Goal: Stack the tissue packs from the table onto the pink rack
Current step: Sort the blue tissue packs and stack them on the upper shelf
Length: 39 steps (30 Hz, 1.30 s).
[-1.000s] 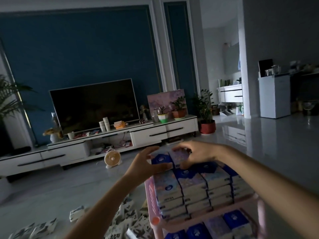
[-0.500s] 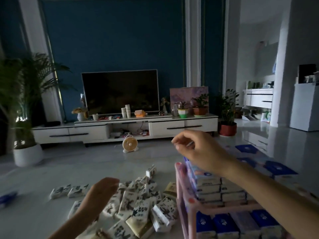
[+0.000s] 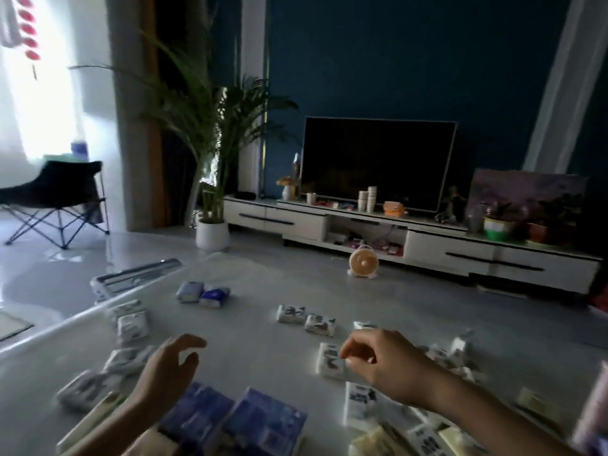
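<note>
Many tissue packs (image 3: 291, 313) lie unstacked on table (image 3: 256, 357).
Left hand (image 3: 167, 370) hovers spread, empty; right hand (image 3: 378, 363) curls beside 1 white pack (image 3: 329, 360), grip unclear.

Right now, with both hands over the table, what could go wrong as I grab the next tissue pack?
1. The view is blurred, so the right hand could misjudge the white pack by its fingers; contact is unclear.
2. The left hand hovers near the edge packs at the table's left rim; a sweep might knock them off.
3. The pink rack shows only at the right border, so placing may go blind.
</note>
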{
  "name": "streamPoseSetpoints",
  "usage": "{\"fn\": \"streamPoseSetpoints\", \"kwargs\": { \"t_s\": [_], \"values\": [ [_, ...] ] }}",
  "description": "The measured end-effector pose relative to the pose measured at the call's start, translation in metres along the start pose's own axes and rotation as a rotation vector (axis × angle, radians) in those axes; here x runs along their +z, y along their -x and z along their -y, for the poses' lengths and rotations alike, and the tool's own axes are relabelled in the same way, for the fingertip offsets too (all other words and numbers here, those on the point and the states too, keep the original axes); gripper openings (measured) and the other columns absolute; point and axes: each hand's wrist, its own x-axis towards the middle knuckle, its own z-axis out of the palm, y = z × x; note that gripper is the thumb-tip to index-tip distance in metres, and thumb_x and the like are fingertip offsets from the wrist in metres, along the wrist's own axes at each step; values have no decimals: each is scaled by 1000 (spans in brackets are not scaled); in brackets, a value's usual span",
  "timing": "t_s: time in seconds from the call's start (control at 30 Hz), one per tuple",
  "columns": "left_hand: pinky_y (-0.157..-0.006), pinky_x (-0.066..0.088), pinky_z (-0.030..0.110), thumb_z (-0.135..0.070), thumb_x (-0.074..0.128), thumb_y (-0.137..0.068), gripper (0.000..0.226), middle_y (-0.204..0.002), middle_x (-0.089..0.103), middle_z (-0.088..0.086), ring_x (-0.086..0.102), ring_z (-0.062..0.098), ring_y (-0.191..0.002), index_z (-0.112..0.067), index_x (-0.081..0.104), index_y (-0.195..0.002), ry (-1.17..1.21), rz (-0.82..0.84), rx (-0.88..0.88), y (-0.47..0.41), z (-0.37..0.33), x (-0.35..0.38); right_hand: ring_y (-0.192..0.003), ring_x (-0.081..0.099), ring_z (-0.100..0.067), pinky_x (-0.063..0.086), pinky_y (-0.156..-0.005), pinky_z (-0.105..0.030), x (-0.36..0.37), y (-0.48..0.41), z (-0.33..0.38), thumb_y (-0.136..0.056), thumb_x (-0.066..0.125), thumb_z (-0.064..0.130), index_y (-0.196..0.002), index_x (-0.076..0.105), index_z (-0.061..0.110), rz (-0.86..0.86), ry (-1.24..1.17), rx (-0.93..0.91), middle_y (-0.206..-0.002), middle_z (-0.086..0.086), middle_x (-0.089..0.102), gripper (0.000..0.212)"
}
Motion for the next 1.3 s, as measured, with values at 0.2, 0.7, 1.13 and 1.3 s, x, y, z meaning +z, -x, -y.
{"fn": "streamPoseSetpoints", "kwargs": {
  "t_s": [0.2,0.7,1.13,1.3],
  "values": [
    [-76,42,32,13,56,-78,42,-97,66,15,61,28,-86,-28,60,-82,-90,5,-68,-29,64,-43,-71,50,-1,40,-65,-11,83,-88,23,-89,53,18,-93,57,24,107,-83,9,-80,9,57,8],
    [-115,-5,47,-33,37,-96,70,-153,-19,9,-15,26,-141,-24,-11,-146,-676,339,-110,-174,141,36,-142,-15,-24,-3,-115,-44,250,-296,54,-90,43,53,-144,-22,23,52,93,69,-152,-8,-26,89],
    [-90,34,31,-26,44,-89,37,-121,49,8,43,25,-117,-14,51,-123,-589,280,184,-170,131,49,-127,36,-23,23,-109,-48,239,-315,36,-88,47,51,-133,37,25,7,305,-14,-136,-3,34,53],
    [-89,41,32,-32,50,-77,55,-118,44,7,45,27,-112,-18,46,-129,-478,427,113,-129,91,54,-119,45,-25,41,-96,-34,217,-262,7,-78,65,40,-107,45,15,25,45,42,-134,-10,38,43]
  ]
}}
